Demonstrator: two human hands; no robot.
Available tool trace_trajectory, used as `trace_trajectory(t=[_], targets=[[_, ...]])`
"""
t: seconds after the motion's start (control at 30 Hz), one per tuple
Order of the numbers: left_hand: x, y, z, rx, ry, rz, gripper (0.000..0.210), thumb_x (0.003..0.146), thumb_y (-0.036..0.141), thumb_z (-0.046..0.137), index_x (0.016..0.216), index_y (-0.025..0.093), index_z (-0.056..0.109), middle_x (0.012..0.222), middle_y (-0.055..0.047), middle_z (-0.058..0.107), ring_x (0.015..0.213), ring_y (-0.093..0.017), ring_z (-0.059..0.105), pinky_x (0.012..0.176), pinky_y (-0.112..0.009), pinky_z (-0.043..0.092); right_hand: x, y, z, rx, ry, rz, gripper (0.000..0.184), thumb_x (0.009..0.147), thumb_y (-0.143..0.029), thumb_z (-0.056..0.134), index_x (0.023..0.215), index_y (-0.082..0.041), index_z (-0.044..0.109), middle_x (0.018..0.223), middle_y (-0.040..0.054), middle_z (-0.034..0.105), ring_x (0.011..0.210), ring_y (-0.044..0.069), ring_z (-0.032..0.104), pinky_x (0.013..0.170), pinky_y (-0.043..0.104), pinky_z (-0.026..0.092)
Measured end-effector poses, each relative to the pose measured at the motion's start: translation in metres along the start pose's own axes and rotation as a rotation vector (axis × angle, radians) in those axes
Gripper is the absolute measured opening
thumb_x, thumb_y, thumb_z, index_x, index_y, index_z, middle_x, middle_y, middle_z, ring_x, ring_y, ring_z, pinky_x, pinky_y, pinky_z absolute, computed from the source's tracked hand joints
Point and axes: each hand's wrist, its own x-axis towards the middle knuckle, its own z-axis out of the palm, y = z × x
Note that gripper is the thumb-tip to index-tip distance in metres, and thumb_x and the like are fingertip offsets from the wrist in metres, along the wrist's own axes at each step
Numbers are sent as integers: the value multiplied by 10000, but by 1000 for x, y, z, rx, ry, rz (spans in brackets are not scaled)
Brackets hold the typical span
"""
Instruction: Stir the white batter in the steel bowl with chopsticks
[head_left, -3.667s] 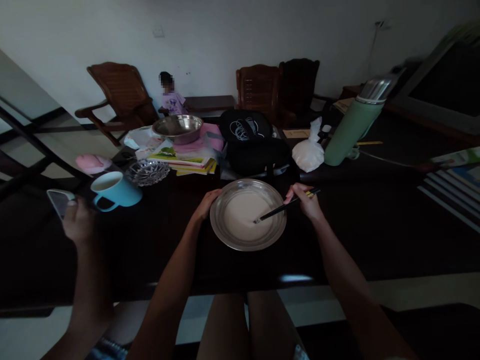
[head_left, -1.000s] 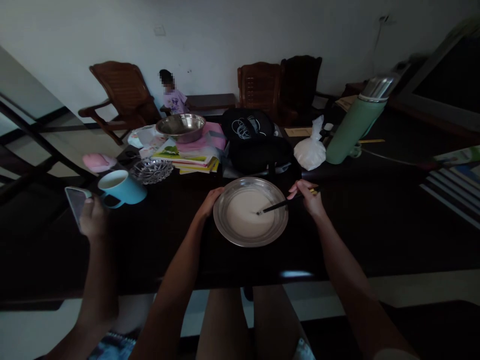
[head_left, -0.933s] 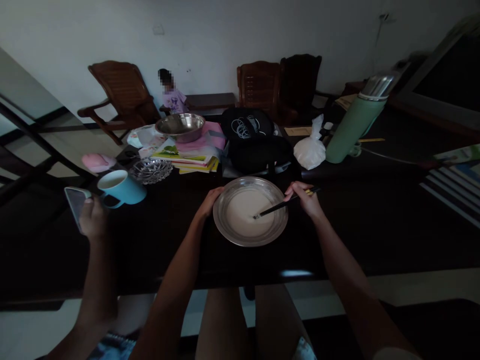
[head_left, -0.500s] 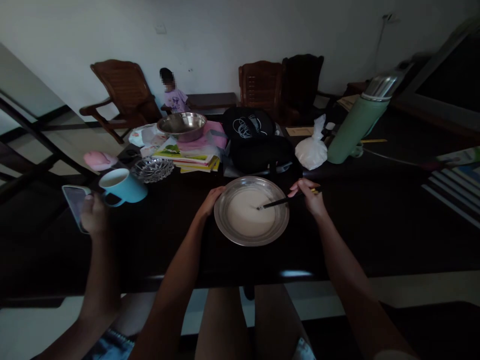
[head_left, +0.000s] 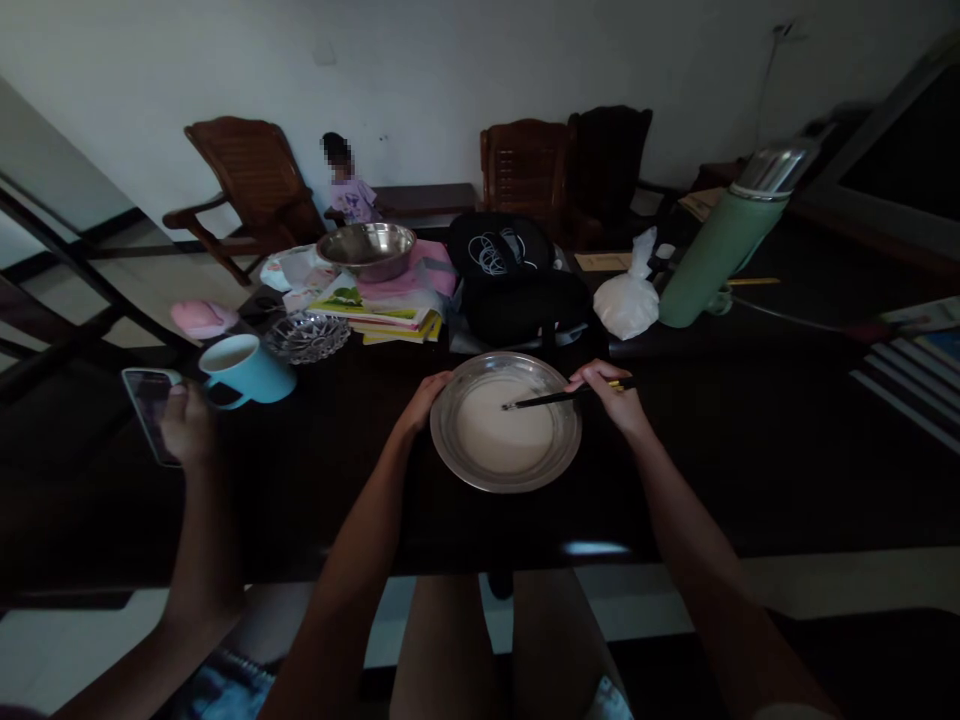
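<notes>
A metal bowl stands on the dark table in front of me, with a cream-white liquid in it. My left hand grips the bowl's left rim. Black chopsticks with gold-coloured ends are held in my right hand, just past the bowl's right rim. Their tips dip into the liquid near the middle of the bowl. The fingers of my right hand are closed round the upper part of the chopsticks.
Beyond the bowl lie a black bag and stacked books under another metal bowl. A tied bag of white powder and green flask stand right. Left are a blue mug and another person's hand with a phone.
My right hand and the chopsticks have shifted slightly to the left, and the tips have moved left and a little away from me within the liquid. My left hand stays on the rim.
</notes>
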Motion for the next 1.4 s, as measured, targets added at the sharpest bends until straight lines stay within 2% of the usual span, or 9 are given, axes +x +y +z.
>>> trace_trajectory(t=[0.1,0.2,0.4,0.53,0.7,0.87,1.07,1.23,1.4], targets=[[0,1,1,7,4,3,337,704,485,630,690,148,616,656,20,585,663,-150,497,647,-266,407,0,5,-5,105,49,61,452,867,-627,574,679,-236,703,560,7,712,581,190,660,707,345,506],[0,1,2,8,-3,8,337,711,483,629,706,146,626,676,14,601,677,-154,507,654,-268,410,-2,6,-3,174,-48,79,460,869,-619,578,661,-226,696,531,6,686,542,180,647,654,328,502],[0,1,1,22,-21,30,335,724,481,617,708,147,628,673,14,593,670,-148,493,655,-267,414,-5,1,9,-10,-237,-83,338,897,-519,603,778,-255,778,782,33,760,802,204,688,777,341,518],[0,1,2,22,-8,21,347,710,504,611,683,158,601,648,15,566,659,-151,476,633,-268,395,-1,2,5,-66,-120,-108,278,895,-480,616,792,-279,777,806,20,775,853,218,683,810,357,516],[1,-2,1,19,-13,14,354,707,515,622,689,162,600,624,23,543,645,-147,457,615,-262,372,-1,3,-8,42,39,21,418,872,-596,589,684,-245,716,581,7,714,637,203,670,732,355,504],[3,-6,-2,30,-5,7,352,714,505,626,727,154,625,669,16,582,676,-157,490,639,-263,384,-5,0,-5,162,-114,89,451,839,-632,611,657,-230,702,540,9,683,546,187,653,653,337,509],[1,-1,1,3,-17,-3,361,694,519,632,693,159,607,658,16,572,660,-149,479,632,-264,387,-3,-2,8,-10,-251,-42,384,873,-571,605,750,-249,772,782,41,762,803,211,701,780,350,528],[2,-3,0,3,-16,6,345,706,502,632,705,158,617,678,10,593,678,-154,496,638,-262,396,-2,0,1,-37,-115,-38,304,872,-529,629,807,-264,763,777,27,771,819,225,706,811,369,527],[2,-3,0,5,1,-15,327,715,484,626,707,158,614,656,16,585,658,-153,497,626,-262,398,-2,3,-9,40,49,41,457,883,-635,540,726,-242,712,555,7,702,604,204,659,765,377,513]])
